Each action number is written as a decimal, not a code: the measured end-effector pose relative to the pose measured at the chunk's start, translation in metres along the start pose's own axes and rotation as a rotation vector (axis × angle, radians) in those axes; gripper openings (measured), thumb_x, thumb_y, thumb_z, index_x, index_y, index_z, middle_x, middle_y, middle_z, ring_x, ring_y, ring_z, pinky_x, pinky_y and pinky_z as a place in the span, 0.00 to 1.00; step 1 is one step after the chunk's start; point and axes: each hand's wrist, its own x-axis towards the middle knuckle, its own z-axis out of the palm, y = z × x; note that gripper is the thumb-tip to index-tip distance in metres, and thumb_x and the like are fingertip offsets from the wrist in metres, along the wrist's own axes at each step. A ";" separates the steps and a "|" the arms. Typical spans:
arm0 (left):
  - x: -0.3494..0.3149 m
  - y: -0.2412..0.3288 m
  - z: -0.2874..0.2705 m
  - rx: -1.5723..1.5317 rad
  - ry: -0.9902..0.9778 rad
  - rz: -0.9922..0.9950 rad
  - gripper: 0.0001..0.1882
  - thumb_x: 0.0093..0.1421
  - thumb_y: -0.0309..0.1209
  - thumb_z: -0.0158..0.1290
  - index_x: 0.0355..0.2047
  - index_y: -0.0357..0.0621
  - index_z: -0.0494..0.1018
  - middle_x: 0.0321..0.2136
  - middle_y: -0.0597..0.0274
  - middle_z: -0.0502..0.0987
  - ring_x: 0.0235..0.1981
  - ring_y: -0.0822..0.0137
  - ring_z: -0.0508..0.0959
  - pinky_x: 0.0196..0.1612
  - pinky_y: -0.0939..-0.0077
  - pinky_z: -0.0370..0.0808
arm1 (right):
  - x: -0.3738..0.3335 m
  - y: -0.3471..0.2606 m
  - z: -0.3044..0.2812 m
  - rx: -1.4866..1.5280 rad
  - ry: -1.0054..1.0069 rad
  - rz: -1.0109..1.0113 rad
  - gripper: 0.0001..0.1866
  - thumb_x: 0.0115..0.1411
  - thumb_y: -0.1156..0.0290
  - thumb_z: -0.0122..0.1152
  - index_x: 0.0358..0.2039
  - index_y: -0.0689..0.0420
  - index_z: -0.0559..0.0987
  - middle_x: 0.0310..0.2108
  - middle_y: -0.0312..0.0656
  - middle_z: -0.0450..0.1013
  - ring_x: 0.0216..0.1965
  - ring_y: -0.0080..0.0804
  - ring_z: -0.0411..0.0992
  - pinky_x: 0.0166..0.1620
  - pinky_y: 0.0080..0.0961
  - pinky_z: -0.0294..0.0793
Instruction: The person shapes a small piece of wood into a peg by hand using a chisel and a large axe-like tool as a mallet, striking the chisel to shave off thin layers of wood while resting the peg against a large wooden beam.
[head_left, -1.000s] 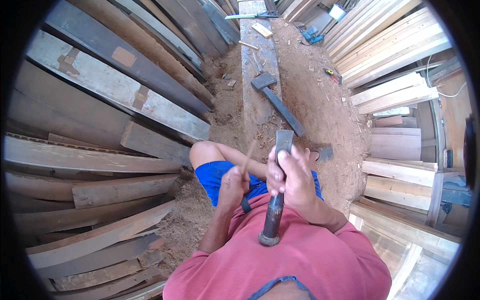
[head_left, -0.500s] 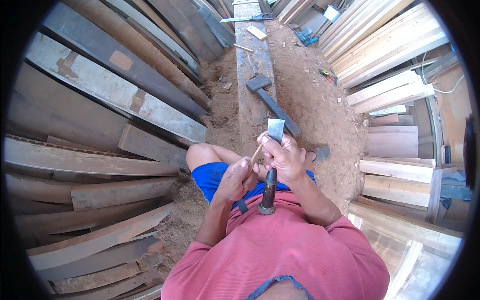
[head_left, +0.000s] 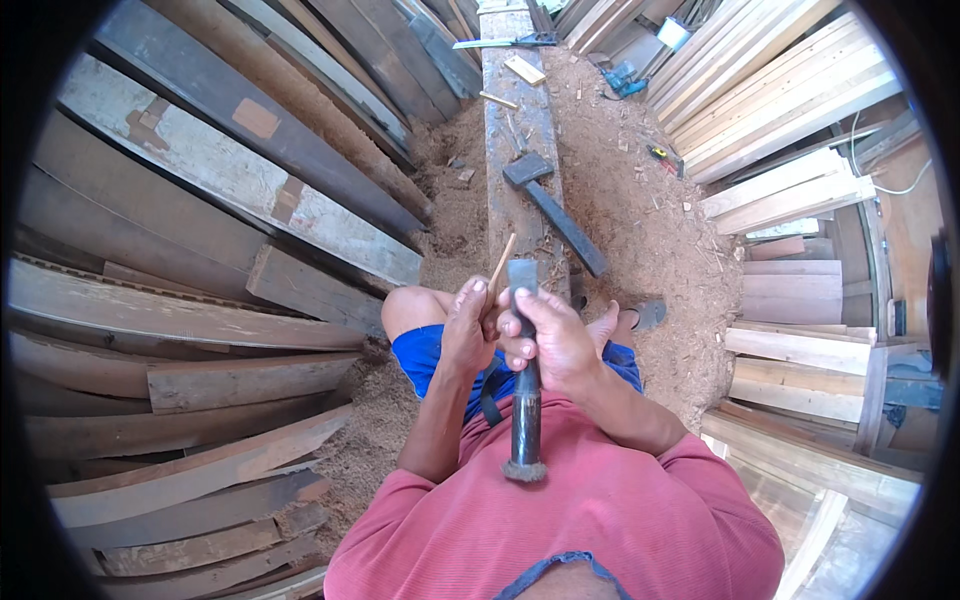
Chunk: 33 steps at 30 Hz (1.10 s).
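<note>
My right hand is closed round the shank of a wide chisel. Its flat metal blade points away from me, and its dark handle with a frayed end lies toward my chest. Close beside it, my left hand pinches a thin wooden stick, which stands up at a slant past the fingertips. Stick and blade are side by side with a gap between their tips. Beyond both hands a mallet with a dark block head lies across the plank bench.
Stacked boards lean along the left, and pale timber is piled on the right. Farther up the bench lie a small wood block and a handsaw. Shavings cover the ground, where a blue power tool rests.
The chisel has come back toward my chest and its blade sits lower. In my left hand the stick now points up more, apart from the chisel.
</note>
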 end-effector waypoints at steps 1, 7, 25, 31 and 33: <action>-0.001 0.003 0.006 0.001 -0.003 0.001 0.14 0.69 0.41 0.43 0.31 0.47 0.67 0.18 0.71 0.65 0.17 0.80 0.61 0.21 0.83 0.59 | 0.001 0.000 0.004 0.020 -0.022 0.071 0.11 0.70 0.62 0.45 0.41 0.55 0.70 0.25 0.33 0.69 0.16 0.16 0.62 0.22 0.19 0.66; -0.012 0.007 0.006 0.415 -0.040 0.235 0.14 0.72 0.35 0.39 0.32 0.44 0.69 0.22 0.74 0.66 0.23 0.82 0.64 0.27 0.86 0.63 | -0.009 0.014 0.015 -0.076 -0.071 0.028 0.11 0.70 0.62 0.44 0.39 0.56 0.68 0.20 0.31 0.63 0.13 0.16 0.59 0.17 0.18 0.66; -0.014 0.025 -0.015 0.536 -0.164 0.386 0.07 0.57 0.24 0.58 0.34 0.42 0.71 0.30 0.71 0.71 0.31 0.82 0.68 0.34 0.85 0.64 | 0.000 -0.040 -0.032 -0.841 0.192 -0.385 0.10 0.62 0.65 0.61 0.30 0.57 0.76 0.20 0.27 0.66 0.17 0.09 0.59 0.18 0.14 0.57; 0.004 0.019 0.007 -0.040 -0.188 0.252 0.14 0.62 0.25 0.54 0.47 0.40 0.70 0.39 0.61 0.76 0.40 0.67 0.79 0.44 0.74 0.77 | -0.006 -0.038 -0.045 -0.840 -0.035 -0.238 0.11 0.64 0.63 0.58 0.31 0.58 0.78 0.19 0.26 0.66 0.17 0.10 0.59 0.19 0.13 0.58; 0.006 0.019 0.011 -0.093 -0.207 0.176 0.19 0.62 0.25 0.54 0.53 0.40 0.66 0.39 0.60 0.76 0.39 0.65 0.79 0.42 0.73 0.78 | -0.007 -0.041 -0.049 -0.711 -0.078 -0.145 0.12 0.65 0.63 0.57 0.32 0.59 0.79 0.19 0.26 0.66 0.17 0.10 0.59 0.19 0.13 0.57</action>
